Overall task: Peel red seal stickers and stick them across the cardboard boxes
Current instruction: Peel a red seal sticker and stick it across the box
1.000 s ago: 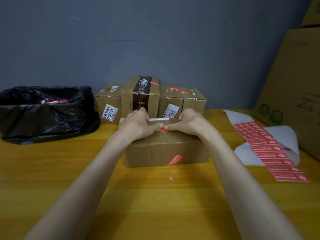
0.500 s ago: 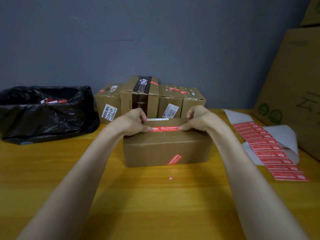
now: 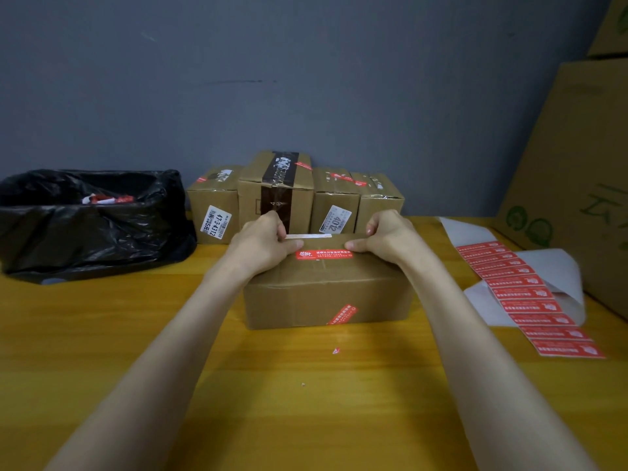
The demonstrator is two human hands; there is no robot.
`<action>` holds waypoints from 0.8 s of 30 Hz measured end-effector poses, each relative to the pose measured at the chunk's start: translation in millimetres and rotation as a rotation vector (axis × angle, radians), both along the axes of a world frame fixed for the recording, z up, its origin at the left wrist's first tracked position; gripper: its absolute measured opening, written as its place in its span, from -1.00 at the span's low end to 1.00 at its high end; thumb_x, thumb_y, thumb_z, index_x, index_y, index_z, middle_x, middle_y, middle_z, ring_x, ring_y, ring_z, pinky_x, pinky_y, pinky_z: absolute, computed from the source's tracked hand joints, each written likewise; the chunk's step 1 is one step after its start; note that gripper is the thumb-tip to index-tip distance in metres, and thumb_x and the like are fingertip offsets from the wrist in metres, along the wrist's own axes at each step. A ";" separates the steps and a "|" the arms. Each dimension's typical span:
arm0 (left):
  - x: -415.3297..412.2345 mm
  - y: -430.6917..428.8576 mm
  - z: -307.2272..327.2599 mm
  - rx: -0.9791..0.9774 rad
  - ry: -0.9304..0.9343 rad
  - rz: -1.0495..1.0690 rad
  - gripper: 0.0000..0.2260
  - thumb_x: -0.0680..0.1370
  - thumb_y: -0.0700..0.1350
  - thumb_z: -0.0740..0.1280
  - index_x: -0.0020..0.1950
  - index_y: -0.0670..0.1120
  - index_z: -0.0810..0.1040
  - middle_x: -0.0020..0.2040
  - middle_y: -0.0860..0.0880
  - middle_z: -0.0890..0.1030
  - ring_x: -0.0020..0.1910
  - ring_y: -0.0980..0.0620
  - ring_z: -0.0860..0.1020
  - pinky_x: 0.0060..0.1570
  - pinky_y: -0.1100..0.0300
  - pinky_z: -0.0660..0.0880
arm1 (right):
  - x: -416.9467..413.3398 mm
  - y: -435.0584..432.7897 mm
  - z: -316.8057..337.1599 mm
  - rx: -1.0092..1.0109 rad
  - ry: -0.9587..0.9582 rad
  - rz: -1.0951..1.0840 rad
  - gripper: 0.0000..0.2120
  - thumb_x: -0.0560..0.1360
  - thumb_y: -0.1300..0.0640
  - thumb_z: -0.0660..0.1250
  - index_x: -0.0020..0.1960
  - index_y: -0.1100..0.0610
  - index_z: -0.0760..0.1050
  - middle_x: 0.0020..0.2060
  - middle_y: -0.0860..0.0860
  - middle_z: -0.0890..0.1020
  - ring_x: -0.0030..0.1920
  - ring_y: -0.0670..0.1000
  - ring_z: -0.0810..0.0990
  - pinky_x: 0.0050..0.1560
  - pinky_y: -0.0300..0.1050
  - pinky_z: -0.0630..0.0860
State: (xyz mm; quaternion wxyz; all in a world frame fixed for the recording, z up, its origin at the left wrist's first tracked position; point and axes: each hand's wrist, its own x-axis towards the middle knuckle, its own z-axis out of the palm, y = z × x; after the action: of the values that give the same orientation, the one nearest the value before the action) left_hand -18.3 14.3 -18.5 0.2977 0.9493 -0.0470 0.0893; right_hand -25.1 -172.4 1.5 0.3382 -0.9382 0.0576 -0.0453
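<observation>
Dim, soft-focus, wide-angle edge distortion

The setting is a small packing or dispatch station, not a domestic room. A plain yellow wooden table [image 3: 136, 351] stands against a bare grey-blue painted wall [image 3: 306, 79]. A row of sealed brown cardboard boxes [image 3: 292, 192] bearing white printed shipping labels lines the back edge. A strip of red seal stickers on white backing paper [image 3: 530, 297] lies along the right side. Large flattened brown cardboard cartons with green print [image 3: 577, 164] lean at the far right. A bin lined with a black plastic bag [image 3: 91, 226] holds red and white sticker scraps.
</observation>
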 end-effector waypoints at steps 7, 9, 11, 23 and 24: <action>4.0 5.1 2.4 0.030 0.025 -0.038 -0.80 0.50 0.05 0.35 -0.11 -0.03 0.40 0.00 -0.07 0.53 -0.04 -0.02 0.50 -0.09 0.09 0.46 | 3.8 -7.4 -0.3 0.019 0.003 0.058 -0.68 0.38 0.06 0.49 -0.25 0.11 0.33 -0.20 -0.01 0.45 -0.17 -0.02 0.41 -0.33 -0.18 0.27; 0.9 11.4 12.9 0.025 0.106 -0.141 -0.71 0.44 0.14 0.39 -0.05 -0.02 0.43 0.00 -0.04 0.53 -0.02 0.00 0.51 -0.02 0.08 0.50 | 1.9 -12.7 2.7 0.052 0.035 0.125 -0.68 0.35 0.07 0.51 -0.21 0.10 0.35 -0.28 -0.02 0.46 -0.28 -0.07 0.40 -0.32 -0.19 0.31; -5.9 18.3 24.4 0.104 0.194 -0.235 -0.54 0.38 0.19 0.40 0.15 -0.02 0.43 0.15 -0.01 0.48 0.10 0.03 0.46 0.10 0.12 0.46 | 0.9 -18.3 5.4 0.097 0.056 0.198 -0.71 0.37 0.17 0.50 -0.20 0.10 0.36 -0.30 -0.01 0.48 -0.36 -0.07 0.42 -0.32 -0.20 0.38; -10.9 37.7 22.8 0.293 0.431 -0.426 -0.11 0.33 0.07 0.51 0.50 0.17 0.02 0.47 0.13 0.04 0.42 0.03 0.16 0.35 0.12 0.28 | 7.8 -16.6 -1.5 -0.022 -0.042 0.286 -0.78 0.41 0.16 0.45 -0.21 0.03 0.40 -0.21 -0.05 0.47 -0.17 -0.02 0.48 -0.19 -0.16 0.43; -10.5 38.7 21.8 0.243 0.412 -0.426 -0.14 0.33 0.06 0.52 0.49 0.16 0.08 0.46 0.13 0.09 0.39 0.05 0.20 0.33 0.15 0.29 | 6.6 -18.7 -0.3 0.028 -0.062 0.305 -0.80 0.43 0.12 0.44 -0.20 0.04 0.41 -0.23 -0.06 0.49 -0.21 -0.04 0.48 -0.20 -0.16 0.45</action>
State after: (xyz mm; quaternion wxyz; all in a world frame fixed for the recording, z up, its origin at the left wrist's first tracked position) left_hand -28.8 53.0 3.3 0.1973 0.9449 -0.1938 -0.1754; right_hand -18.4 -191.1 1.2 0.3557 -0.9294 -0.0956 -0.0216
